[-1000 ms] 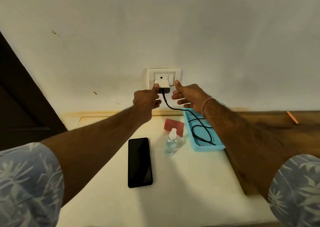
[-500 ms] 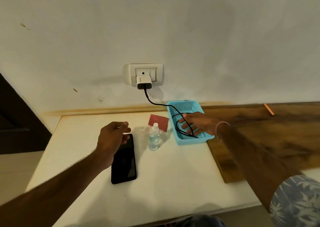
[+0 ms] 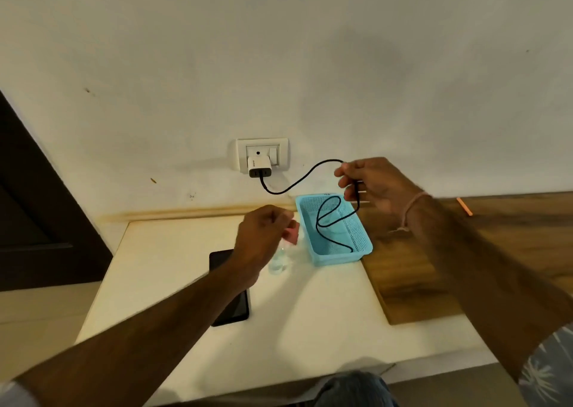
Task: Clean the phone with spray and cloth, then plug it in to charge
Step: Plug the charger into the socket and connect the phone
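A white charger (image 3: 259, 166) sits in the wall socket (image 3: 262, 154). Its black cable (image 3: 297, 183) runs right to my right hand (image 3: 375, 186), which grips it above the blue basket (image 3: 356, 236); the rest of the cable loops down into the basket. My left hand (image 3: 263, 236) hovers with loosely curled fingers over the table, holding nothing that I can see. It hides the top of the clear spray bottle (image 3: 277, 264) and most of the red cloth (image 3: 293, 236). The black phone (image 3: 231, 307) lies flat under my left forearm, partly covered.
The cream table (image 3: 173, 270) stands against the white wall. A wooden surface (image 3: 418, 282) adjoins it on the right, with an orange stick (image 3: 464, 206) at its back. A dark door (image 3: 37, 220) is at the left.
My right hand has lifted out of the basket, raising the cable with it. My left hand has moved right from the phone's top to above the bottle.
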